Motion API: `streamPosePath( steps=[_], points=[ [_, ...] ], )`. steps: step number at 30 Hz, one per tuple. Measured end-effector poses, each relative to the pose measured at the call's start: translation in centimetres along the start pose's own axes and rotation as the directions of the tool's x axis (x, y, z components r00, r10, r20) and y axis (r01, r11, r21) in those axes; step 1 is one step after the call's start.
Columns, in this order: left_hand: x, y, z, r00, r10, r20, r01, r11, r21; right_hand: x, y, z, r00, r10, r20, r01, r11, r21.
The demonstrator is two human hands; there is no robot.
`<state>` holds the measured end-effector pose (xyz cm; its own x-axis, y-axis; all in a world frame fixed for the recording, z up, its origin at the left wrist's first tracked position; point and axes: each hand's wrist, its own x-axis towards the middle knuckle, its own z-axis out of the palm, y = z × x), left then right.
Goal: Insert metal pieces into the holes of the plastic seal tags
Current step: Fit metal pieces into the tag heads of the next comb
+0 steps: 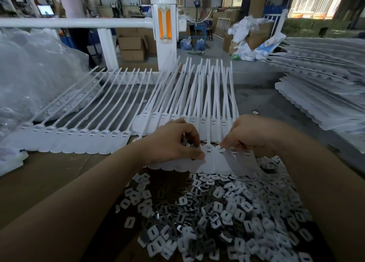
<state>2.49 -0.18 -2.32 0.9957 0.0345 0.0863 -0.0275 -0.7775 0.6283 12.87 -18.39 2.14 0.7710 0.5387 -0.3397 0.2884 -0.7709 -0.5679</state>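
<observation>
Fingers (pixel 194 143) of the left hand (pixel 169 141) are curling down onto the near strip of seal tags (pixel 209 163), thumb and fingertips pinching at a tag head; whether a metal piece is sitting between them cannot be told. Items, left to right:

1. Clear plastic bags (pixel 33 70), bulging, are lying at the far left of the table (pixel 49 174).
2. Finished-looking strip of white tags (pixel 79 143) is lying flat left of centre, its thin tails fanning away toward the far edge.
3. Left hand is resting on the near strip, which is lying just in front of another row of tags (pixel 197 121).
4. Heap of metal pieces (pixel 227 212), small squarish plates with slots, some shiny and some white-faced, is spreading over the table directly below the near strip and between both forearms.
5. Right hand (pixel 254 133) is hovering over the strip's right end, its fingers bent and gripping the top of a tag there, tilting that tag up from its neighbours.
6. Stack of tag strips (pixel 324 103) is piling up at the far right.

A white post (pixel 166 24) with an orange insert is standing beyond the table.
</observation>
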Motion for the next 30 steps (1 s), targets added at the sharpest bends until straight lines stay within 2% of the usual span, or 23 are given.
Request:
streamPosePath(
  steps=[10,12,14,17,19,21,24,30],
  points=[
    [-0.1,0.0,-0.1,0.999,0.018,0.03,-0.019,0.999,0.035,0.4,0.1,0.2,0.998,0.036,0.042,-0.032,0.996,-0.088],
    [-0.2,0.2,-0.3,0.998,0.032,0.047,-0.035,0.997,0.063,0.4,0.4,0.2,0.998,0.041,0.039,-0.04,0.999,-0.026],
    [-0.2,0.4,-0.4,0.998,0.058,0.011,-0.059,0.983,0.176,0.6,0.8,0.0,0.998,0.061,0.02,-0.063,0.992,0.112],
    [-0.2,0.9,-0.1,0.982,0.175,-0.069,-0.148,0.947,0.285,1.0,0.8,-0.1,0.994,0.074,-0.074,-0.05,0.955,0.291],
    [-0.3,1.6,0.3,0.966,0.255,-0.052,-0.229,0.928,0.294,1.4,0.8,0.1,0.987,0.046,-0.157,0.007,0.947,0.322],
    [-0.4,2.1,0.7,0.956,0.294,0.0,-0.272,0.885,0.379,1.7,1.0,0.5,0.98,0.016,-0.198,0.046,0.951,0.304],
    [-0.6,2.3,1.1,0.948,0.31,0.078,-0.301,0.782,0.545,2.1,1.3,0.8,0.979,0.011,-0.205,0.059,0.942,0.331],
    [-0.5,2.7,0.9,0.935,0.342,0.09,-0.313,0.682,0.661,2.4,1.4,1.2,0.98,0.013,-0.2,0.055,0.942,0.331]
  ],
)
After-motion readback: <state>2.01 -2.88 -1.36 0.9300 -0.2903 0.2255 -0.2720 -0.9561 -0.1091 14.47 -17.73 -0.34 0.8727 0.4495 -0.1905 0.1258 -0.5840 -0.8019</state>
